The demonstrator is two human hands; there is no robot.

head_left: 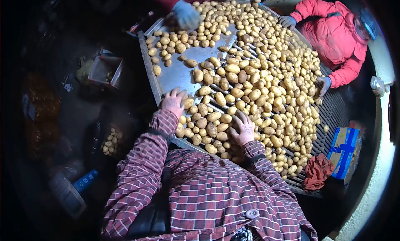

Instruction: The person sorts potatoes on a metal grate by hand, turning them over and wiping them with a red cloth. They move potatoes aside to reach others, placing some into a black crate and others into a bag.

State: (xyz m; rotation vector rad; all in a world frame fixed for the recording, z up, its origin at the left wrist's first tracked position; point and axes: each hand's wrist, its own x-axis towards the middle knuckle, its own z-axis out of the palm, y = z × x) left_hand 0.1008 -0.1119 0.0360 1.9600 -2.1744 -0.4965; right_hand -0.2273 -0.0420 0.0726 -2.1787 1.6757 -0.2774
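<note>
Many potatoes [232, 68] cover a sorting table of bare sheet metal [175, 76] and dark slats [333, 103]. My left hand [173, 103] lies at the near left rim of the metal, fingers stretched forward, beside a few potatoes and gripping none that I can see. Among the potatoes on the near side rests my right hand [244, 130], its fingers apart and touching the ones around it. Smaller and larger potatoes sit between my two hands. What lies under my palms is hidden.
Across the table, a person in a red jacket [329, 37] has gloved hands at the far edge. Another person's gloved hand [186, 15] is over potatoes at the upper left. A blue-taped box [343, 151] and red cloth [318, 172] sit right; a carton [106, 70] stands left.
</note>
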